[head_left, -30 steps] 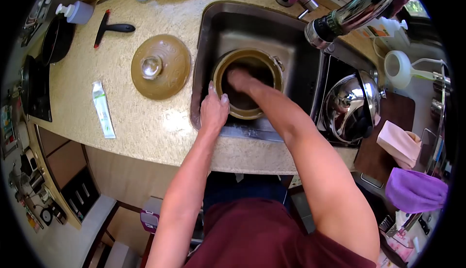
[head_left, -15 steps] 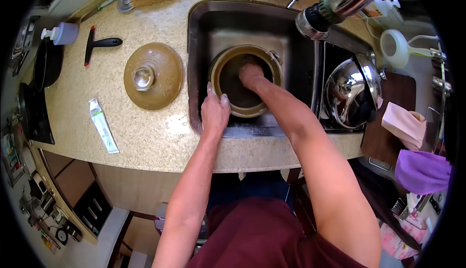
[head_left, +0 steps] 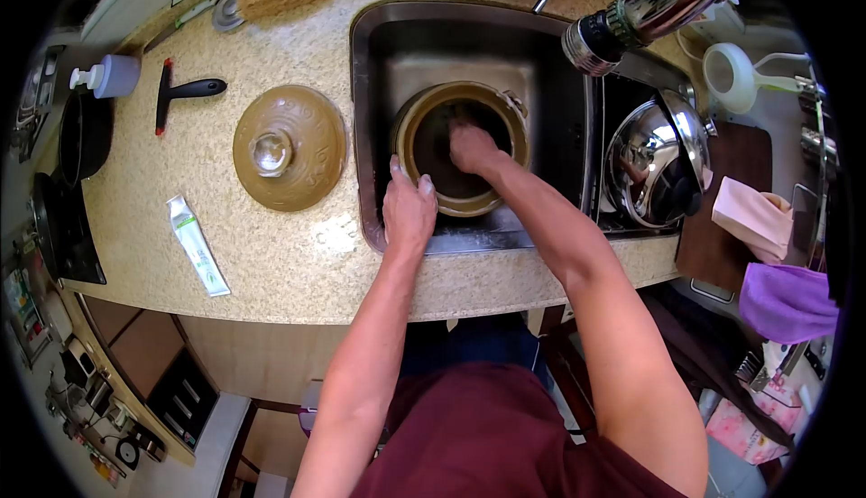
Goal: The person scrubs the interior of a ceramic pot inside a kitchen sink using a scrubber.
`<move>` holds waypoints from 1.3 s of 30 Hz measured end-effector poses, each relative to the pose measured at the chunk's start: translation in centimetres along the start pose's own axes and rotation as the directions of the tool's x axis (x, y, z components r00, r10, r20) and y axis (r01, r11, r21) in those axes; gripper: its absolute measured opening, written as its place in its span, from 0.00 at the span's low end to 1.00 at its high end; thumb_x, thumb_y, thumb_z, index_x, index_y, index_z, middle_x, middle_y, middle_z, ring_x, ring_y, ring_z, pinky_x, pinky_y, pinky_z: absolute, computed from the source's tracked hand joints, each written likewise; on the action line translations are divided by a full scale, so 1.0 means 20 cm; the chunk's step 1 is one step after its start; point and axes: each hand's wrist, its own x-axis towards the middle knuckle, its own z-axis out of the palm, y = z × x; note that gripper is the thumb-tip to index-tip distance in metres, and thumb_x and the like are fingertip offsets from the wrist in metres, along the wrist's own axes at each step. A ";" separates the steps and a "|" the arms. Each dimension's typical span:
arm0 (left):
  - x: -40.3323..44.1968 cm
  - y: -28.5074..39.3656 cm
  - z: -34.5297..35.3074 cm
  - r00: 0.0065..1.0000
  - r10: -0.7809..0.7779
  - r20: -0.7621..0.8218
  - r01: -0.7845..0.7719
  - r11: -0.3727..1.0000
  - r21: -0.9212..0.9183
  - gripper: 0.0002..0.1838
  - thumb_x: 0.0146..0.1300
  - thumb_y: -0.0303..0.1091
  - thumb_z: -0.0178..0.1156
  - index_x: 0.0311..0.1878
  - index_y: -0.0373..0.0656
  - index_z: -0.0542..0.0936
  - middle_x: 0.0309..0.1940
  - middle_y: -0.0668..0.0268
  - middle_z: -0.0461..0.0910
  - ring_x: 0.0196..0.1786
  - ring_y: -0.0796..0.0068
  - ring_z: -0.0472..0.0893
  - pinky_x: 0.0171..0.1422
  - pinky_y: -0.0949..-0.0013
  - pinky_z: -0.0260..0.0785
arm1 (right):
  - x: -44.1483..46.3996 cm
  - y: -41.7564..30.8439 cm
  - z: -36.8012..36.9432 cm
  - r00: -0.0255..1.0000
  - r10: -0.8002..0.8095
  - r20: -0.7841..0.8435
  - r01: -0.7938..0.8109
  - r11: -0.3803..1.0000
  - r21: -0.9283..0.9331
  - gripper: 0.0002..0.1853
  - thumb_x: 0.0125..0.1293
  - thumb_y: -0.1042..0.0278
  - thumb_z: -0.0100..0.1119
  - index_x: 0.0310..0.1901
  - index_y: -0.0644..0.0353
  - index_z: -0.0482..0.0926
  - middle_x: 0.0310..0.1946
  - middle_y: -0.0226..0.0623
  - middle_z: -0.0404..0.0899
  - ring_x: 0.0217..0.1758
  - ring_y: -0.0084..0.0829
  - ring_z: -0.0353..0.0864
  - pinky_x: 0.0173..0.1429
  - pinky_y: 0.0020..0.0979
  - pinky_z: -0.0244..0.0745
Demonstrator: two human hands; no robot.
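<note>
A round brown pot (head_left: pixel 416 106) sits in the left basin of the metal sink (head_left: pixel 559 137). My left hand (head_left: pixel 409 207) is at the pot's near left rim, its fingers closed on the rim. Inside the pot is my right hand (head_left: pixel 472 146), palm down over the dark bottom; its fingertips are hard to make out, and what it holds, if anything, is hidden. The brown lid (head_left: pixel 307 151) with a glassy knob lies on the counter left of the sink.
A black squeegee (head_left: pixel 194 89), a white-green tube (head_left: pixel 196 245) and a pump bottle (head_left: pixel 117 76) stand or lie at left. Over the sink's right part hangs a chrome faucet (head_left: pixel 631 24). A shiny metal lid (head_left: pixel 642 164) is in the right basin; a brown board (head_left: pixel 713 250) is beyond.
My right hand has shifted about inside the pot. My left hand has stayed at the rim. The camera view has moved a little.
</note>
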 end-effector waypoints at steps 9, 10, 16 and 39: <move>-0.03 -0.03 0.01 0.999 0.034 -0.013 -0.034 0.999 -0.006 0.35 0.66 0.37 0.55 0.71 0.29 0.60 0.44 0.35 0.79 0.49 0.37 0.79 0.56 0.47 0.70 | 0.05 0.12 -0.02 0.777 -0.150 0.611 0.323 0.928 -0.183 0.14 0.58 0.68 0.57 0.42 0.58 0.88 0.46 0.48 0.85 0.52 0.43 0.85 0.57 0.41 0.79; 0.00 -0.03 0.02 0.998 0.057 -0.029 -0.057 0.998 0.009 0.34 0.66 0.37 0.55 0.71 0.28 0.60 0.43 0.35 0.79 0.48 0.37 0.79 0.56 0.47 0.70 | 0.06 0.07 -0.02 0.783 -0.155 0.603 0.329 0.925 -0.189 0.14 0.58 0.68 0.57 0.42 0.58 0.88 0.46 0.48 0.85 0.52 0.43 0.85 0.57 0.41 0.79; -0.01 -0.05 0.02 0.995 0.089 -0.051 -0.090 0.996 -0.015 0.34 0.65 0.38 0.56 0.70 0.28 0.62 0.42 0.35 0.79 0.48 0.37 0.79 0.56 0.47 0.70 | 0.13 -0.07 0.06 0.729 -0.246 0.638 0.418 0.899 -0.132 0.14 0.60 0.68 0.54 0.41 0.64 0.87 0.44 0.54 0.84 0.50 0.48 0.85 0.55 0.43 0.79; -0.02 -0.02 0.02 0.998 0.033 -0.047 -0.035 0.998 -0.051 0.22 0.65 0.42 0.57 0.56 0.36 0.76 0.44 0.42 0.83 0.51 0.41 0.81 0.56 0.50 0.71 | 0.02 -0.15 0.16 0.787 -0.216 0.578 0.194 0.976 0.101 0.15 0.61 0.66 0.55 0.44 0.61 0.87 0.51 0.48 0.83 0.56 0.46 0.83 0.60 0.42 0.77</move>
